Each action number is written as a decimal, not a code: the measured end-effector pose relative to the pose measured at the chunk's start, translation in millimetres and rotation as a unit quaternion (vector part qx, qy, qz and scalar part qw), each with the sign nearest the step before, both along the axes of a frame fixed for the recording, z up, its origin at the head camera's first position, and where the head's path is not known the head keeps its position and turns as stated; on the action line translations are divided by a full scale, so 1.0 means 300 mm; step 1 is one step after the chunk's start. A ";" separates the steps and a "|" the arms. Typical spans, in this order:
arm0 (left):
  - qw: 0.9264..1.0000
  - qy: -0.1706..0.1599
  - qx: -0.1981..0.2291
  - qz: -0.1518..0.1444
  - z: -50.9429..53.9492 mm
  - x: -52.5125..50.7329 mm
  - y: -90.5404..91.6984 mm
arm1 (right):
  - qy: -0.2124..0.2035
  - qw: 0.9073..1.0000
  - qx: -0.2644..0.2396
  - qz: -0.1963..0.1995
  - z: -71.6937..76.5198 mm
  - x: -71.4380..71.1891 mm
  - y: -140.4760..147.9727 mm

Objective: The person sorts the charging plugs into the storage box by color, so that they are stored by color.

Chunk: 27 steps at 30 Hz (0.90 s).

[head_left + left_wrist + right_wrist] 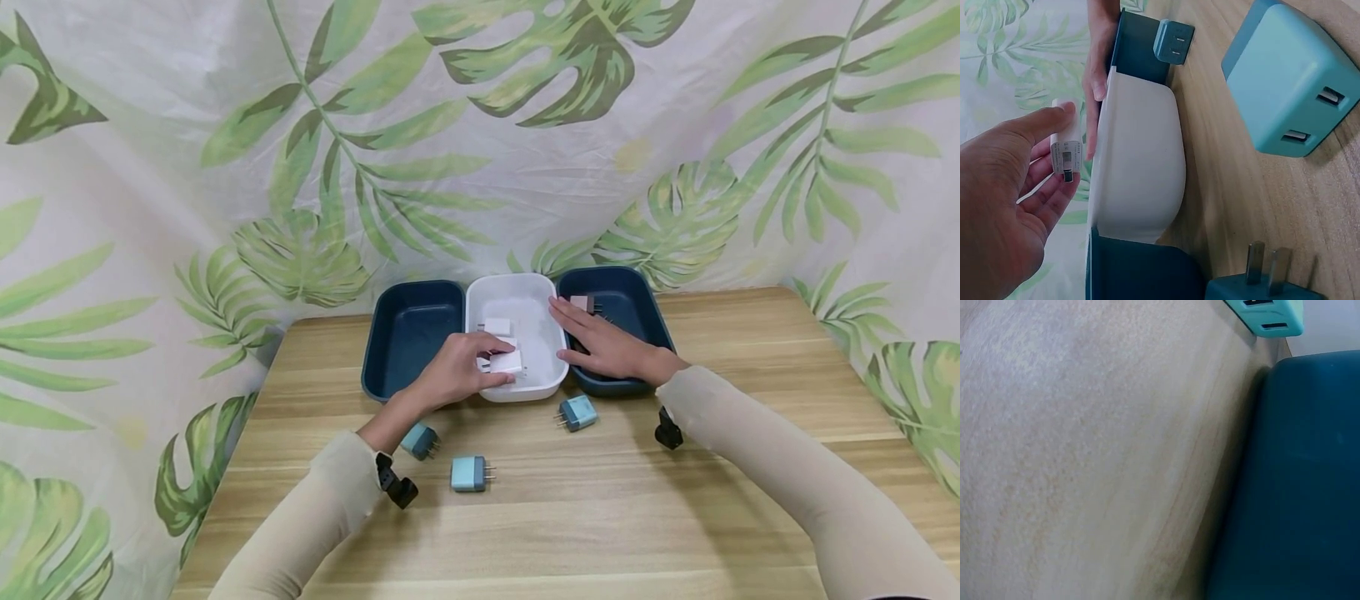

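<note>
My left hand (463, 365) pinches a white charger plug (506, 362) between thumb and fingers over the white tray (517, 393). In the left wrist view the same white charger plug (1066, 147) shows small print on its end, above the tray's rim. Another white charger plug (497, 327) lies inside that tray, and part of a further white piece is behind my fingers. Straight-fingered, my right hand (606, 343) lies across the right dark blue tray (660, 321), its fingertips at the rim shared with the white tray. A pinkish charger plug (581, 303) sits in that blue tray, partly hidden.
A left dark blue tray (367, 367) adjoins the white one. Teal charger plugs lie on the wooden table (600, 533): one (577, 413) before the trays, one (468, 473) nearer me, one (420, 441) by my left wrist. A leaf-patterned cloth (420, 167) hangs behind.
</note>
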<state>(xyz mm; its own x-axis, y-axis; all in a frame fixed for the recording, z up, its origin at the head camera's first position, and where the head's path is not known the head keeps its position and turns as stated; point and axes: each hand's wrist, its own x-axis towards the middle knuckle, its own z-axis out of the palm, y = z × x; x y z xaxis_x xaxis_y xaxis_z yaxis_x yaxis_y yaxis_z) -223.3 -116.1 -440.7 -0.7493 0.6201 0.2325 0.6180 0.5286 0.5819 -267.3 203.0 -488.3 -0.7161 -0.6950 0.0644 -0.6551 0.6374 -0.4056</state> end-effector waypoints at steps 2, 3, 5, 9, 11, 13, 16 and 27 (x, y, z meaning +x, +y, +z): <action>1.000 -0.002 0.000 0.002 -0.005 -0.003 -0.001 | -0.001 1.000 0.000 -0.001 0.000 -0.001 0.000; 1.000 -0.001 0.000 0.002 -0.007 -0.004 -0.001 | -0.002 1.000 0.000 -0.001 0.001 -0.002 0.000; 1.000 -0.001 0.000 0.005 -0.013 -0.008 -0.003 | -0.002 1.000 -0.001 -0.003 0.000 -0.003 0.001; 1.000 -0.004 -0.003 0.012 -0.030 -0.017 -0.006 | -0.001 1.000 -0.002 -0.002 0.001 -0.004 0.001; 1.000 -0.010 -0.005 0.015 -0.039 -0.020 -0.008 | -0.001 1.000 0.001 -0.001 0.000 -0.003 0.001; 1.000 -0.016 -0.007 0.015 -0.046 -0.022 -0.009 | -0.004 1.000 0.004 -0.001 0.000 -0.002 0.001; 1.000 -0.023 -0.011 0.010 -0.052 -0.022 -0.009 | -0.003 1.000 0.007 -0.003 -0.004 -0.003 0.002; 0.999 -0.026 -0.017 -0.014 -0.066 -0.022 -0.006 | -0.003 1.000 0.001 -0.003 -0.004 -0.003 0.003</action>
